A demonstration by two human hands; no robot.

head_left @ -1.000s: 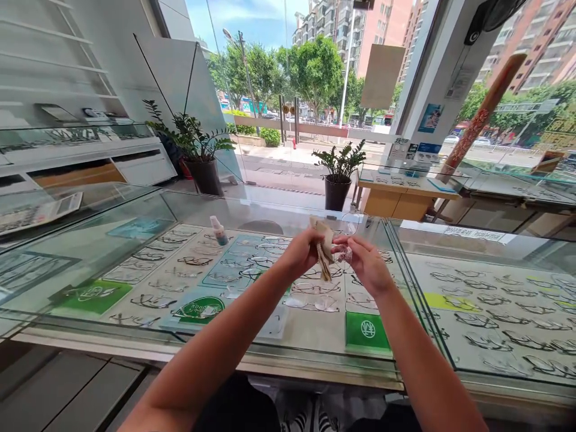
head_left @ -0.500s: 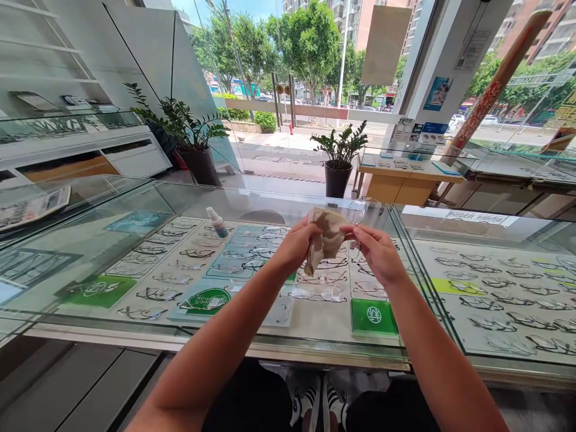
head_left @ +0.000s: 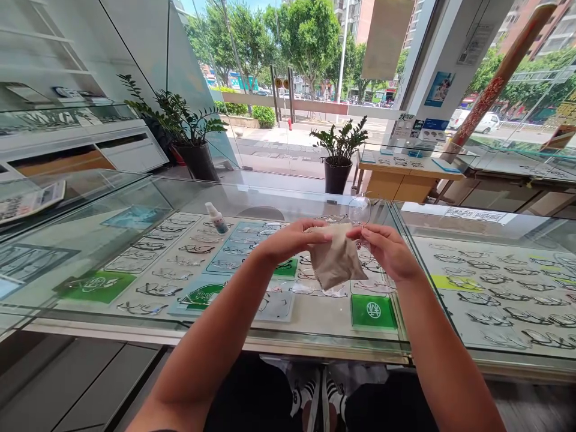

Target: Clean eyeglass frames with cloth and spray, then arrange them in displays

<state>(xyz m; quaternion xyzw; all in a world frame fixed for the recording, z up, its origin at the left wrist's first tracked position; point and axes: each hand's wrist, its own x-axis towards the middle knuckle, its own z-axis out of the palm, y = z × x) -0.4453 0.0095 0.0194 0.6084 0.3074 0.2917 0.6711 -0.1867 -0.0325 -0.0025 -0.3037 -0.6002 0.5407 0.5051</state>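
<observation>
Over the glass display case, my left hand (head_left: 292, 240) is closed on a beige cloth (head_left: 335, 258), which hangs down below the fingers. My right hand (head_left: 389, 249) pinches a pair of thin-rimmed glasses (head_left: 359, 211) near the middle, beside the cloth's right edge. One round lens stands above the right fingertips; the other is partly hidden below them. The fingertips of both hands are close together at the cloth. A small spray bottle (head_left: 216, 218) with a white top stands on the glass to the left of my left hand.
Rows of eyeglasses lie inside the display case (head_left: 324, 354), with green cards (head_left: 373, 312) among them. Another case section (head_left: 450, 240) adjoins on the right. Two potted plants (head_left: 337, 174) stand beyond the case, near the window. A newspaper (head_left: 31, 204) lies at the far left.
My left hand has turned flatter, and the cloth now hangs more spread out, lower and to the right. The glasses in my right hand have shifted slightly right.
</observation>
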